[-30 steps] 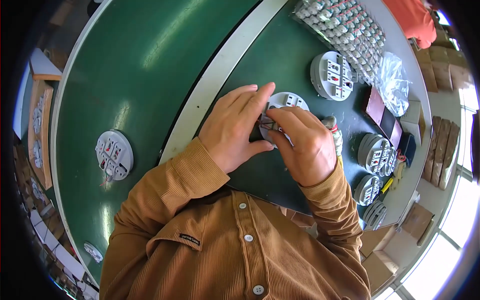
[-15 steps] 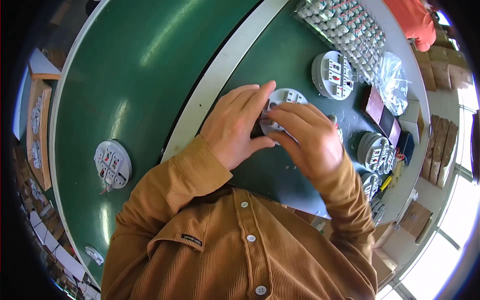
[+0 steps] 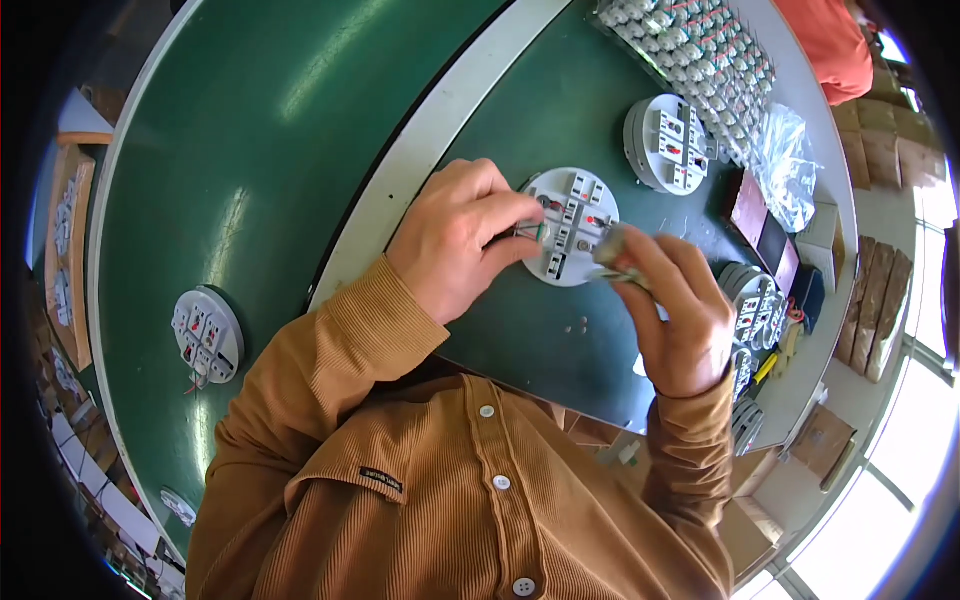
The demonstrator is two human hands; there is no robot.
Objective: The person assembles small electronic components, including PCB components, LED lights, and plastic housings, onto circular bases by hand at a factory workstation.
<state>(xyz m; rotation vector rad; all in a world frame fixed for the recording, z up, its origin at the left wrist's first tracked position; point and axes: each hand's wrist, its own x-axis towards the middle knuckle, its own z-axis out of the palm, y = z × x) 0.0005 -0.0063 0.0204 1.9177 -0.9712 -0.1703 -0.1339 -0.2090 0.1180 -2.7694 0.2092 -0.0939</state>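
A round light-grey plate (image 3: 572,274) with white blocks, dark slots and red bits lies on the green table in front of me. Over its left side, my left hand (image 3: 455,235) is closed in a pinch on a small pale part with thin dark and green wires (image 3: 541,232). My right hand (image 3: 680,310) is at the plate's right edge, its fingers closed round a greyish object with a reddish patch (image 3: 620,256). Motion smears that object, so its kind does not show. Several tiny bits (image 3: 576,327) lie on the table below the plate.
A stack of similar round plates (image 3: 665,145) stands at the back right, beside a clear tray of small wired parts (image 3: 690,60) and a clear plastic bag (image 3: 785,165). More stacks (image 3: 755,305) sit at the right edge. Another plate (image 3: 208,335) lies on the left.
Both hands have drawn apart from over the plate, uncovering most of it. The right hand has moved right and down and now shows a blurred object; the left shows a small wired part.
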